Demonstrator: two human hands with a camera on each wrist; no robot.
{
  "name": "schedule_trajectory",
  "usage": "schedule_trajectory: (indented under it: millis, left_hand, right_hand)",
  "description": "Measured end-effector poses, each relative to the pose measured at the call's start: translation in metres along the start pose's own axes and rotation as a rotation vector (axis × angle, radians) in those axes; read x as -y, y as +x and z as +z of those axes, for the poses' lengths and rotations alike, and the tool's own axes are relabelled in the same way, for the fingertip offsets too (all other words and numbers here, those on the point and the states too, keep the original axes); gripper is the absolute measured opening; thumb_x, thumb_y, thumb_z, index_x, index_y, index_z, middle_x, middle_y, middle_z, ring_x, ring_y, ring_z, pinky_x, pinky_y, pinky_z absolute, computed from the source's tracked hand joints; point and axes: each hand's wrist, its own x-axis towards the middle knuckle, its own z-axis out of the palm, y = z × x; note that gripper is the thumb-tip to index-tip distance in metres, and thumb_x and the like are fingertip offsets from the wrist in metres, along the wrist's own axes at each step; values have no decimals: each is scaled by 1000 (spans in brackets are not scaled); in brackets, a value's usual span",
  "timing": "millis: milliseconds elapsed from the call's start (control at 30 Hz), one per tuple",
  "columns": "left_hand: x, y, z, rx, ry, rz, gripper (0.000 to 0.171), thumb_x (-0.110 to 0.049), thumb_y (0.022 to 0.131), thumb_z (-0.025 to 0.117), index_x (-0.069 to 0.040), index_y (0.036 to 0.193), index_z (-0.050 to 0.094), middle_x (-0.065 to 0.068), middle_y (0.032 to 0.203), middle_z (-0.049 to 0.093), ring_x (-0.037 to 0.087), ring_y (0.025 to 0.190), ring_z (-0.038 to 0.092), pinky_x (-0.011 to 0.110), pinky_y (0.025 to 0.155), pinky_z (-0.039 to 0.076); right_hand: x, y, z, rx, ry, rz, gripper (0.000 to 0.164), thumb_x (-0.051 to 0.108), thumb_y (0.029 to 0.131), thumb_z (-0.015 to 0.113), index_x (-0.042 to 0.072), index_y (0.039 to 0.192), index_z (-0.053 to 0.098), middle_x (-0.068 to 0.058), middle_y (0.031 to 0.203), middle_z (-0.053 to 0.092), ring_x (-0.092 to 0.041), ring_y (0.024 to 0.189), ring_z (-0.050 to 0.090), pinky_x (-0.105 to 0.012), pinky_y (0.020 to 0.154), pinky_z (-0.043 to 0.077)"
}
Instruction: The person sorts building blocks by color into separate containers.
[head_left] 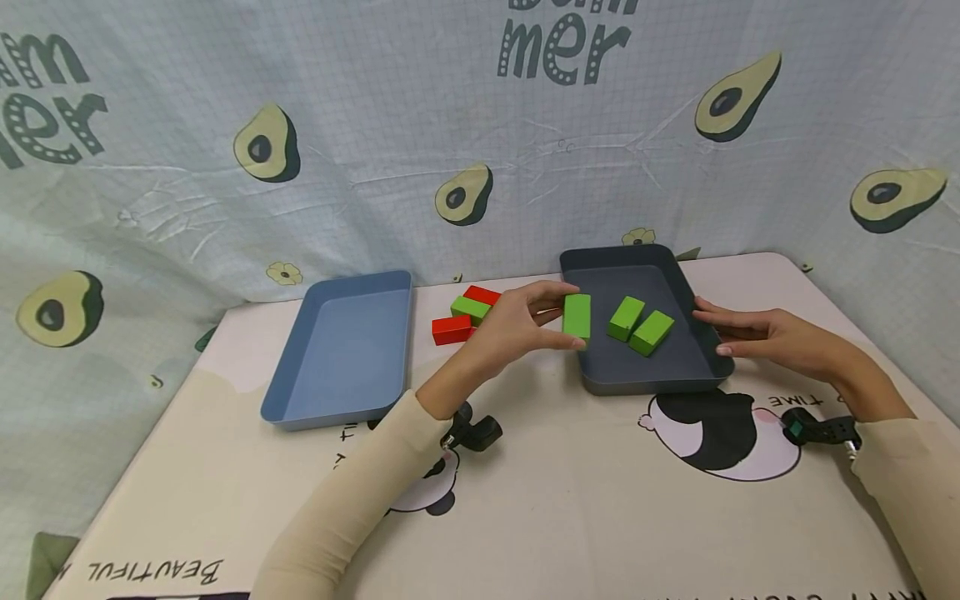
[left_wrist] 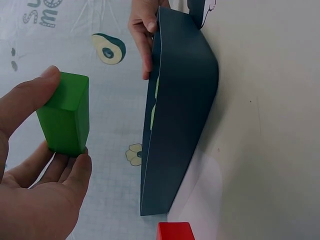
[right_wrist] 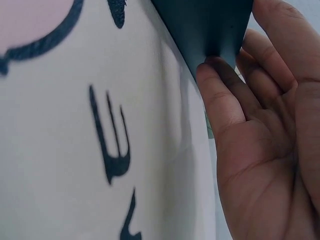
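Between thumb and fingers my left hand [head_left: 517, 321] pinches a green block [head_left: 577, 317], held up at the left rim of the dark grey tray [head_left: 645, 382]. The left wrist view shows the same green block [left_wrist: 67, 115] gripped at its two ends, apart from the tray. Two more green blocks [head_left: 626, 318] lie side by side inside the tray. At the tray's right side, my right hand [head_left: 780, 337] touches the outer wall with its fingertips, as the right wrist view also shows; its thumb is near the rim.
Left of the dark tray, red blocks [head_left: 452, 330] and a green block [head_left: 470, 309] lie in a small group, partly behind my left hand. A blue tray [head_left: 337, 350] stands farther left, with nothing seen in it. A printed curtain [head_left: 375, 125] hangs behind the table.
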Motion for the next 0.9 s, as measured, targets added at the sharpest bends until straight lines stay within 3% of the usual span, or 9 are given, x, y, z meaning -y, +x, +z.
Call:
schedule_trajectory:
  millis: [433,900]
  left_hand:
    - [-2,18,5,15,-35,-5,64,-10,79,89,-13,138,63,-3,136,63,10,131,57,22,105,48]
    - [5,33,2,-5,-103,17,61,-5,81,86,-11,137,61,-1,136,63,10,130,57,39,113,44]
  right_hand:
    - [2,-1,0,-6,-15,0,58,21,98,70,20,153,50,-2,167,26,25,130,24,0,93,34]
    - [0,-1,1,-3,11,-8,59,19,98,70,18,153,49,0,167,25,25,131,25,0,93,34]
